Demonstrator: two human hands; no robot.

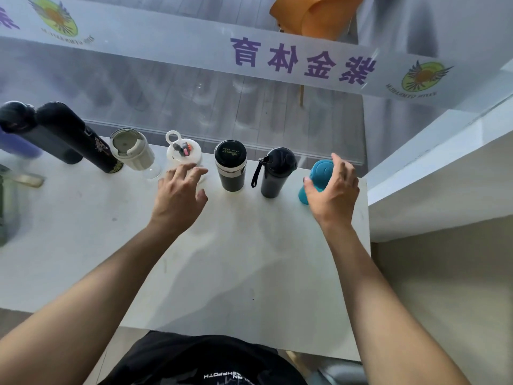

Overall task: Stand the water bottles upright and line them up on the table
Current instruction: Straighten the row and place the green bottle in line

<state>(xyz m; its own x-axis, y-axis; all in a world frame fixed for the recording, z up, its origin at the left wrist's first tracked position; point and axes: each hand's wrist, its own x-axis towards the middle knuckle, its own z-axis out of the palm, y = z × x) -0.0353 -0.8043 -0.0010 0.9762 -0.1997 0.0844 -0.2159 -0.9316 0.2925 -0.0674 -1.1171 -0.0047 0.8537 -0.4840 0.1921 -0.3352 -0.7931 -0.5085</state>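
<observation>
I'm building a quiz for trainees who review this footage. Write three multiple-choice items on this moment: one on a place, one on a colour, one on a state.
1. Where does the teal bottle stand in the row?
A. at the right end
B. in the middle
C. at the left end

2. What colour is the lid with the ring handle?
A. orange
B. white
C. black

3. What is the right hand doing?
A. lying flat on the table
B. curved around the teal bottle
C. holding the black bottle with the strap

Answers:
1 A, no bottle stands beyond it towards the table's right edge.
2 B, lid and ring are both white.
3 B, the fingers curve over its far side and the thumb sits at its near side; a firm grip cannot be confirmed. The left hand hovers open, holding nothing.
</observation>
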